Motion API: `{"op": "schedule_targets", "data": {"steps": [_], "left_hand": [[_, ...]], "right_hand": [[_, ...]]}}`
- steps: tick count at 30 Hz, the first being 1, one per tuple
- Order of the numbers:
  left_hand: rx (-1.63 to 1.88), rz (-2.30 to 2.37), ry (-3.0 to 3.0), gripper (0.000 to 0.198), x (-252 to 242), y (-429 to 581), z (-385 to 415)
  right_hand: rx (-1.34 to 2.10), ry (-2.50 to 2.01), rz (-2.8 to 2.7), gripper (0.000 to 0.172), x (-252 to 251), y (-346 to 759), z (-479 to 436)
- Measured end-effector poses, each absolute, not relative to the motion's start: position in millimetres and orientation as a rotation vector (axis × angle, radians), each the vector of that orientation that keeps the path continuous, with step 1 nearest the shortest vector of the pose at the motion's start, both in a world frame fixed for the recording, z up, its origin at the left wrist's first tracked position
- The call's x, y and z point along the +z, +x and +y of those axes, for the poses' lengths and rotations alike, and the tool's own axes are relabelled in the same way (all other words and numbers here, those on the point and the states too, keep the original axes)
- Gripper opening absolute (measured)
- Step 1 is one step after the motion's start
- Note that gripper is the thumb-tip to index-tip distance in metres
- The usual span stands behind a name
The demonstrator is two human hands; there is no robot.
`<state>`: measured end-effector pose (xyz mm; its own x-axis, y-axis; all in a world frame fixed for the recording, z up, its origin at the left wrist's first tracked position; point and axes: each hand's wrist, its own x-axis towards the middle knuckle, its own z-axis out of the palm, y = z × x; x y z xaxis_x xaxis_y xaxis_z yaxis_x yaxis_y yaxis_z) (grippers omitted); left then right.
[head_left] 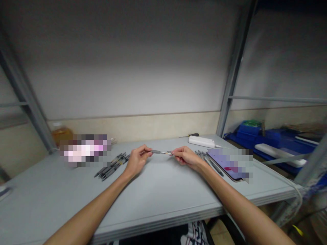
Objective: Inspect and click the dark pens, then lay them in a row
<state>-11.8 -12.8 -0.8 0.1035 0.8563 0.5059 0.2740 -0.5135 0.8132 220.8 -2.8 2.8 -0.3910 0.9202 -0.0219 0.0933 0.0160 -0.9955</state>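
Observation:
A slim pen with a grey barrel point(157, 151) is held level above the middle of the table, between both hands. My left hand point(138, 160) is closed, pinching its grey end. My right hand point(186, 156) pinches the thin, silvery far end; whether that is a separate piece of the pen I cannot make out. Beside my left hand lies a loose bunch of grey and black pens point(111, 167), some with yellowish bands. Several more grey pens point(216, 166) rest near my right wrist, partly hidden by it.
A tablet-like device with a purple screen point(222, 165) lies at the right. Behind it are a white power strip point(201, 141) and a black-handled screwdriver point(193, 135). A blurred pinkish object point(87, 149) and an amber container point(61, 134) stand at the back left. Metal posts point(233, 68) frame the table.

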Motion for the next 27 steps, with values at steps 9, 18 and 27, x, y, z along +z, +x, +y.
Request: {"op": "schedule_targets", "data": {"steps": [9, 18, 27], "left_hand": [[1.16, 0.928, 1.552, 0.029, 2.6, -6.0, -13.4], [1.249, 1.01, 1.474, 0.029, -4.9, -3.3, -11.0], [1.333, 1.094, 1.8, 0.019, 0.3, -5.3, -18.0]], "right_hand": [[1.054, -0.981, -1.767, 0.03, 2.7, 215.8, -4.9], [0.717, -1.02, -1.922, 0.027, 4.0, 214.8, -7.4], [1.308, -0.974, -1.685, 0.031, 3.1, 216.6, -8.0]]}}
